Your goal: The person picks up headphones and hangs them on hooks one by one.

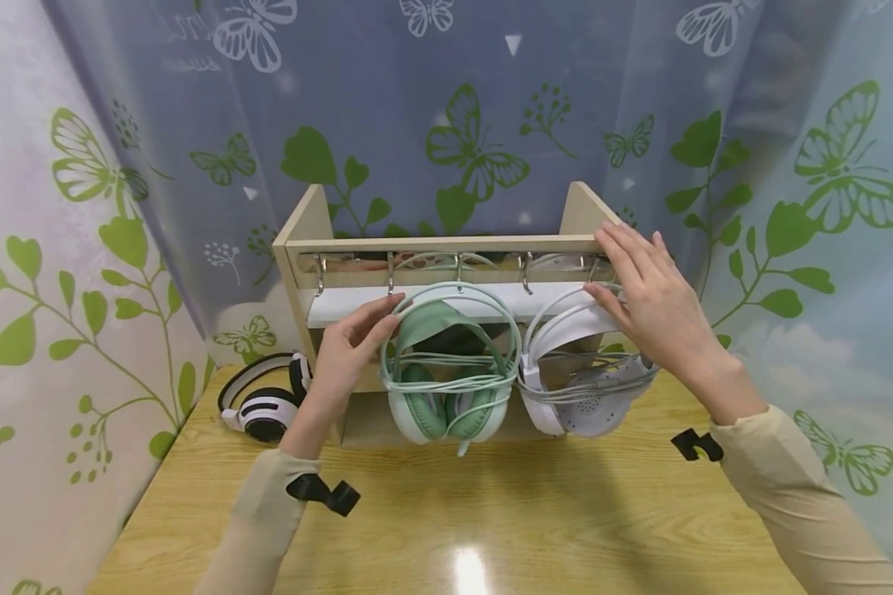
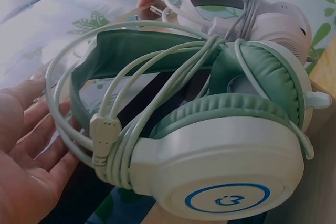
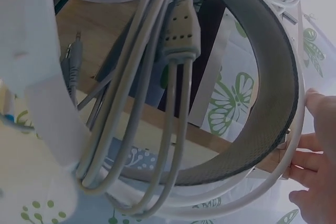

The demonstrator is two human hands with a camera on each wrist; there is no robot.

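Observation:
A green-and-white headset [image 1: 422,413] hangs at the middle of a wooden rack [image 1: 446,245], its pale cable bundled around it. My left hand [image 1: 346,347] is at the left side of its headband, fingertips right at the outer band. In the left wrist view the palm of that hand [image 2: 26,156] faces the headset, fingers loosely extended. A white headset [image 1: 588,417] with a grey padded band [image 3: 268,77] hangs at the right end. My right hand [image 1: 655,289] rests over the rack's right corner with straight fingers, thumb close to the white headband.
On the table [image 1: 491,512], left of the rack, lies a black-and-white headset [image 1: 268,409]. Several metal hooks line the rack's front rail, with a bare hook [image 1: 322,277] at the left end. A butterfly-patterned curtain [image 1: 387,124] stands behind.

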